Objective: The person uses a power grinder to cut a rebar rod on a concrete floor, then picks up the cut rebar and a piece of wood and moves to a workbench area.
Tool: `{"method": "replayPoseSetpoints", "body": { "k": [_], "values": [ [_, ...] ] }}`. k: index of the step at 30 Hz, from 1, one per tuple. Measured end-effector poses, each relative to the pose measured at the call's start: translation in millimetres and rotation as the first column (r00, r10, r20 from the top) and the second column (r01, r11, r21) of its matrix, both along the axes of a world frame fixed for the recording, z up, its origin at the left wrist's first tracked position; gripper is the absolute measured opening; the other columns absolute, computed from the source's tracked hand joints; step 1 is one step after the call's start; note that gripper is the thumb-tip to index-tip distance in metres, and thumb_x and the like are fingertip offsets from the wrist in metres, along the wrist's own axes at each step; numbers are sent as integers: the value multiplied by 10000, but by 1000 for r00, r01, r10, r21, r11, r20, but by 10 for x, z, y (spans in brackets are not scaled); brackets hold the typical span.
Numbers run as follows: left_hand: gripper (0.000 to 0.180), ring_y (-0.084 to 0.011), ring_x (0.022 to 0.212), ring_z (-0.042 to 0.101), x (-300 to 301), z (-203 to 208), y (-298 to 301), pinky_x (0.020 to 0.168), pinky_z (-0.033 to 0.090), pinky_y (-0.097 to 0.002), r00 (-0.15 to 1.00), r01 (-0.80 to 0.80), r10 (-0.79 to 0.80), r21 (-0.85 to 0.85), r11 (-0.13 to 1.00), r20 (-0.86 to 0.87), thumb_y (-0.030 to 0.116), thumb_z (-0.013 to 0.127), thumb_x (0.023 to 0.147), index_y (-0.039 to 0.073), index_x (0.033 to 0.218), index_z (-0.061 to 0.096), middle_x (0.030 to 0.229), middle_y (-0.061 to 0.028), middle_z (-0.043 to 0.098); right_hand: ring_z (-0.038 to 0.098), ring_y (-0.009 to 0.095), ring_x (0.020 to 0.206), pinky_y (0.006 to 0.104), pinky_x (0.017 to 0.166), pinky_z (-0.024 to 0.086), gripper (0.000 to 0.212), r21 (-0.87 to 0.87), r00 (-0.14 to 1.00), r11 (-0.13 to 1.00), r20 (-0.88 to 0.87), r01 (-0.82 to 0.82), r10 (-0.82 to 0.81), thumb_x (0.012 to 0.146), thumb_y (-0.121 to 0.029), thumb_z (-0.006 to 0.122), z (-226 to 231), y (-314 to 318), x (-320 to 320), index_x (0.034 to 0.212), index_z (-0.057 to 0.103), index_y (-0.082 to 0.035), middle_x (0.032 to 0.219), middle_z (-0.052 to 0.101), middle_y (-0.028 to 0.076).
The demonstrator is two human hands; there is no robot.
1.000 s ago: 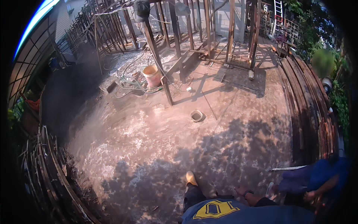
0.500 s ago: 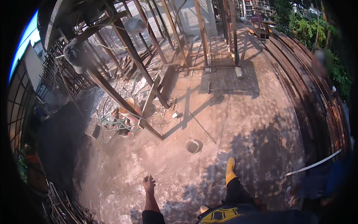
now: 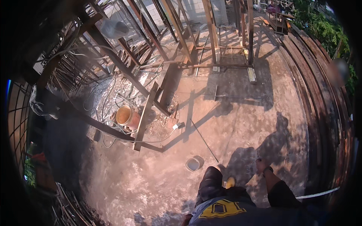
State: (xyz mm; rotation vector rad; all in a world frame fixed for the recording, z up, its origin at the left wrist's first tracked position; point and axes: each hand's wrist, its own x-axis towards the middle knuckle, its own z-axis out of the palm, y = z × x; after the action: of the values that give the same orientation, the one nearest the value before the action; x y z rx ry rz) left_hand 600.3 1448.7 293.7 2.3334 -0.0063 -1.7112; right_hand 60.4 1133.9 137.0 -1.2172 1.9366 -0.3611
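Observation:
My right hand (image 3: 261, 165) hangs ahead of my body at the right, over the shaded ground, with a dark band on its wrist. Its fingers look curled; a thin pale mark shows just past them, but what they hold, if anything, is too small to make out. At the lower edge, beside my shirt, only a bit of my left hand (image 3: 187, 219) shows, its fingers hidden. A small grey bucket (image 3: 193, 164) stands on the ground in front of me. Past it lies a thin dark rod (image 3: 204, 140). One yellow boot (image 3: 230, 182) shows below my dark trousers.
Slanting timber posts (image 3: 128, 77) and a low beam (image 3: 109, 132) fill the left. Near them stand an orange-pink bucket (image 3: 130, 117) and tangled hoses. Long planks (image 3: 301, 75) are stacked along the right. A pale strip (image 3: 318, 193) lies near my right elbow.
I have moved forward, and the grey bucket is closer to my legs. My left hand has swung back to the lower edge; my right hand has come into view.

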Motion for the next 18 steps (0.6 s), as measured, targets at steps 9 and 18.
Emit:
{"method": "replayPoseSetpoints", "body": {
  "k": [9, 18],
  "values": [
    [473, -227, 676, 672, 325, -1065, -2573, 502, 492, -343, 999, -25, 24, 14, 1000, 44, 390, 663, 891, 8, 1167, 634, 960, -129, 688, 638, 186, 698, 360, 643, 507, 219, -182, 993, 978, 73, 106, -94, 899, -236, 636, 663, -2183, 692, 923, 633, -18, 784, 663, 115],
    [281, -142, 709, 627, -6, -1421, -5858, 542, 480, -259, 975, -219, 207, -402, 889, -76, 273, 632, 952, 44, 1110, 598, 911, -73, 640, 558, 143, 553, 307, 459, 449, 214, 546, 903, 766, 39, 339, -427, 940, -273, 622, 456, -3397, 213, 911, 595, -63, 671, 581, 52]
  ]
}}
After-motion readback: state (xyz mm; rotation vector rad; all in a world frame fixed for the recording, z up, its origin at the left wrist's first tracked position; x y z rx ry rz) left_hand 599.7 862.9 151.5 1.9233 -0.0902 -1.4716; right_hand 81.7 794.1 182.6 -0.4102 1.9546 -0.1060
